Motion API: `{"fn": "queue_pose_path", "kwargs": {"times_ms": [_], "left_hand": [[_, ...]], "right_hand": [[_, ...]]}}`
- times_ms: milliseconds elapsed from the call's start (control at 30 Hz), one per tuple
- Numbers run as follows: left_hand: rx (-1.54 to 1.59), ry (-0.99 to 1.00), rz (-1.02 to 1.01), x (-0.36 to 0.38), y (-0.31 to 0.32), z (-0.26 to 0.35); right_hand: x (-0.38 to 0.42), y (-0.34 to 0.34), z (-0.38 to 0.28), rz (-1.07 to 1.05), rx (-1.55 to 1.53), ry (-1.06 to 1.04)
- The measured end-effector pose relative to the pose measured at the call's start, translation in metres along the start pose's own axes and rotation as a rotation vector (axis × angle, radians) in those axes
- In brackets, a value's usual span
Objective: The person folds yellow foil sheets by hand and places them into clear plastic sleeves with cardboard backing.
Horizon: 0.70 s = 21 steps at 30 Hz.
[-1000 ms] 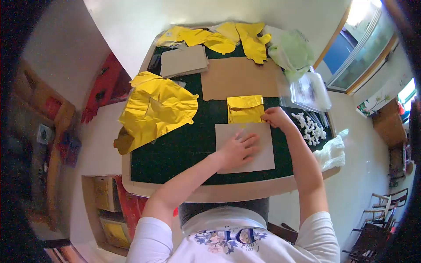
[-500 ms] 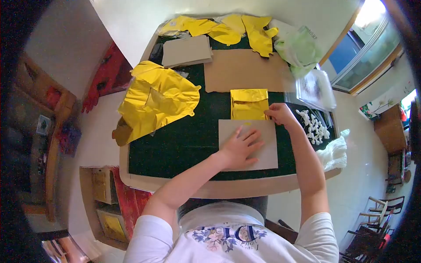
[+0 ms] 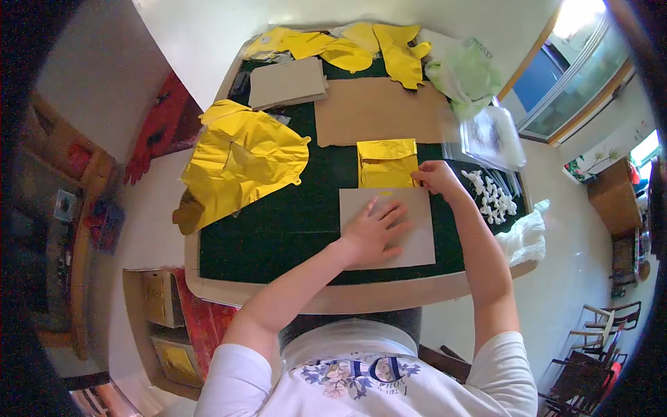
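Now 2 hands (image 3: 379, 233) (image 3: 438, 178), left over card (image 3: 421, 243), right at yellow foil (image 3: 387, 167)

A glossy, yellow, metallic-looking foil sheet, folded into a compact, nearly square packet (image 3: 386, 164), lies flat on the dark green top of the desk (image 3: 264, 247). A crease runs crosswise through its upper part, slightly uneven and setting off a narrow band along the far edge; the foil below is faintly wrinkled. Directly on the near side lies a flat, greyish-beige, rectangular cardboard sheet (image 3: 419, 240), its edges straight and its visible surface plain but for a faint yellowish patch near the far edge. The packet's near edge meets the sheet's far edge; overlap cannot be told.
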<state>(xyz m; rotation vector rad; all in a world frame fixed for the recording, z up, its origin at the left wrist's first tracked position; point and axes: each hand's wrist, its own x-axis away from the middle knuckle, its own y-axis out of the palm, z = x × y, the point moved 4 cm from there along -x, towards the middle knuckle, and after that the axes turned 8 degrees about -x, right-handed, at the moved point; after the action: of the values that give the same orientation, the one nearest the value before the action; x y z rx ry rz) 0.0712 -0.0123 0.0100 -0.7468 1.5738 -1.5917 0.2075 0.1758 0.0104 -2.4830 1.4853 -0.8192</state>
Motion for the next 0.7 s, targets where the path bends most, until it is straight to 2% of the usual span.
{"fn": "queue_pose_path", "kwargs": {"times_ms": [400, 700], "left_hand": [[0.026, -0.008, 0.052, 0.003, -0.003, 0.000], [0.025, 0.005, 0.055, 0.003, -0.002, 0.001]], "right_hand": [[0.005, 0.002, -0.004, 0.103, 0.043, -0.177], [0.009, 0.003, 0.000, 0.051, -0.019, -0.237]]}}
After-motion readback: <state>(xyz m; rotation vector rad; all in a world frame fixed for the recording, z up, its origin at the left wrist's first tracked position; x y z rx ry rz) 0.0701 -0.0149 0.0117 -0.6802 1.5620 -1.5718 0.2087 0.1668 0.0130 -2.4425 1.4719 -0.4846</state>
